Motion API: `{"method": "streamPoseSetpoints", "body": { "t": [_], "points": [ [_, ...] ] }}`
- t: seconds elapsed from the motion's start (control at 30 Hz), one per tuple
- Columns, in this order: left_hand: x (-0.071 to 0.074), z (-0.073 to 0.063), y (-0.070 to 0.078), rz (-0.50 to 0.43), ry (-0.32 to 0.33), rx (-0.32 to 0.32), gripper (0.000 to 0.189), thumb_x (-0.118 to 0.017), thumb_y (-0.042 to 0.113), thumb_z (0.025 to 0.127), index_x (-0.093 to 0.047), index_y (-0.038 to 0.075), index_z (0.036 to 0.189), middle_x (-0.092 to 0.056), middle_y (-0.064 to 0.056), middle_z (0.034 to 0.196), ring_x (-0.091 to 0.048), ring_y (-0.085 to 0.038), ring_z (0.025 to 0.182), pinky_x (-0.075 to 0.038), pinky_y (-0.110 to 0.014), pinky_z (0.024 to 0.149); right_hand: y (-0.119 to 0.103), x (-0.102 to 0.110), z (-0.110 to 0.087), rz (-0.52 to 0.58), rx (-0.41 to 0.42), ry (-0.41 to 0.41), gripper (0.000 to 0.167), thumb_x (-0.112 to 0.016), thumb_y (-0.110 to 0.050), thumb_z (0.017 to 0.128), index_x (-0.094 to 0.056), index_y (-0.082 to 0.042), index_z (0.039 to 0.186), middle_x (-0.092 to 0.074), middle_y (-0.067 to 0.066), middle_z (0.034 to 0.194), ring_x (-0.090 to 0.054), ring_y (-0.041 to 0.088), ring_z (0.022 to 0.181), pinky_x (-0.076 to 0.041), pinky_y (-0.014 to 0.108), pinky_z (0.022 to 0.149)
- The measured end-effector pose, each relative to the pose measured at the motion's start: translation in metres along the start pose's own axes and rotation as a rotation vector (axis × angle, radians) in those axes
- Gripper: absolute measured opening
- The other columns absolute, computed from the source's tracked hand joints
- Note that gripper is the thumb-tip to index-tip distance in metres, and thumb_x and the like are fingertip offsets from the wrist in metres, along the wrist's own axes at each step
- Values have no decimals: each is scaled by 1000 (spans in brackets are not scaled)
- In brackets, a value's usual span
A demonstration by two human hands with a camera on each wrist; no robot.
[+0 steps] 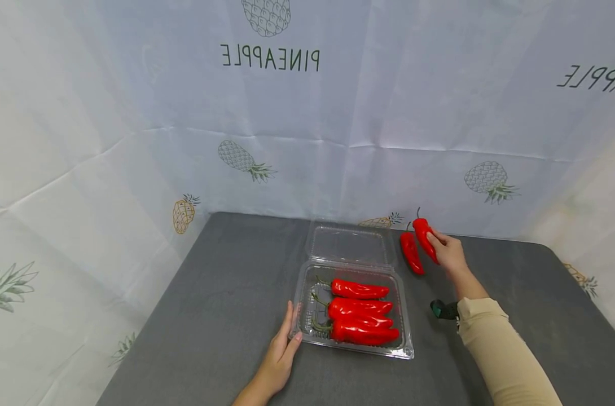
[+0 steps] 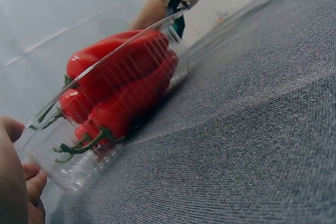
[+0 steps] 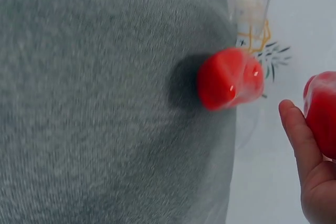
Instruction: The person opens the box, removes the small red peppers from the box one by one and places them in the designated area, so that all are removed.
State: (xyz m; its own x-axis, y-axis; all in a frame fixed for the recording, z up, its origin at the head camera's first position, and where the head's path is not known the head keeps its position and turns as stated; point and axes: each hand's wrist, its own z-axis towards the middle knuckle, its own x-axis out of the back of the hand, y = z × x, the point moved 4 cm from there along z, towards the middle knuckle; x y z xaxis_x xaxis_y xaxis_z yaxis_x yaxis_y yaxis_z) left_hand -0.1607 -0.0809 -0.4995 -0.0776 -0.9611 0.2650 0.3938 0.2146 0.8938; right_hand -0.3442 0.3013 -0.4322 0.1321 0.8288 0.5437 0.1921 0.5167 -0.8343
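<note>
Left hand (image 1: 279,352): angled forward and inward, low over the dark, woven-textured table (image 1: 196,338); thumb and fingers grip the near-left corner of the box (image 1: 358,351). Box: clear plastic, rectangular, ribbed walls; lid (image 1: 350,242) open behind. Peppers (image 1: 358,307): glossy, red, tapered, inside the box, stems leftward. Loose pepper (image 1: 411,254): on the table, right of the lid. Held pepper (image 1: 423,237): raised, stem away. Right hand (image 1: 451,254): arm extended forward, fingers and thumb gripping the held pepper.
</note>
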Motion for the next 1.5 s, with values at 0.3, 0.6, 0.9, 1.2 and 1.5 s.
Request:
{"method": "streamPoseSetpoints", "body": {
  "t": [0.3, 0.6, 0.9, 1.2, 1.5],
  "points": [
    [0, 2, 0, 11, -2, 5, 60, -42, 6, 97, -12, -7, 146, -34, -21, 146, -22, -9, 137, -12, -4, 106, 10, 12, 7, -61, -45, 73, 58, -36, -47, 97, -30, -13, 144, -31, 25, 147, -36, 40, 127, -41, 48, 96],
    [-1, 3, 1, 6, -10, 13, 60, -42, 4, 96, -11, -3, 148, -34, -21, 147, -22, -9, 137, -12, -3, 106, 17, 21, 13, -120, -81, 108, 56, -38, -43, 97, -32, -11, 143, -34, 28, 144, -40, 41, 123, -45, 44, 89],
    [-1, 3, 0, 10, -4, -2, 60, -42, 5, 97, -12, -5, 147, -34, -20, 147, -22, -5, 137, -12, -3, 106, 26, 23, 20, -154, -72, 153, 50, -37, -37, 99, -35, -10, 141, -36, 27, 143, -38, 43, 125, -40, 49, 96],
    [0, 2, 1, 6, -6, 6, 60, -42, 5, 97, -11, -4, 147, -34, -21, 146, -22, -6, 137, -12, -3, 106, 35, 22, 20, -185, -75, 183, 48, -39, -32, 99, -35, -8, 140, -37, 30, 140, -38, 45, 123, -38, 51, 99],
    [0, 1, 1, 8, 0, -19, 60, -43, 3, 96, -12, -5, 147, -35, -23, 145, -21, 1, 136, -12, -3, 106, 48, 15, 20, -362, -33, 52, 49, -35, -23, 100, -28, 6, 139, -30, 36, 138, -35, 53, 121, -32, 57, 102]
  ]
}}
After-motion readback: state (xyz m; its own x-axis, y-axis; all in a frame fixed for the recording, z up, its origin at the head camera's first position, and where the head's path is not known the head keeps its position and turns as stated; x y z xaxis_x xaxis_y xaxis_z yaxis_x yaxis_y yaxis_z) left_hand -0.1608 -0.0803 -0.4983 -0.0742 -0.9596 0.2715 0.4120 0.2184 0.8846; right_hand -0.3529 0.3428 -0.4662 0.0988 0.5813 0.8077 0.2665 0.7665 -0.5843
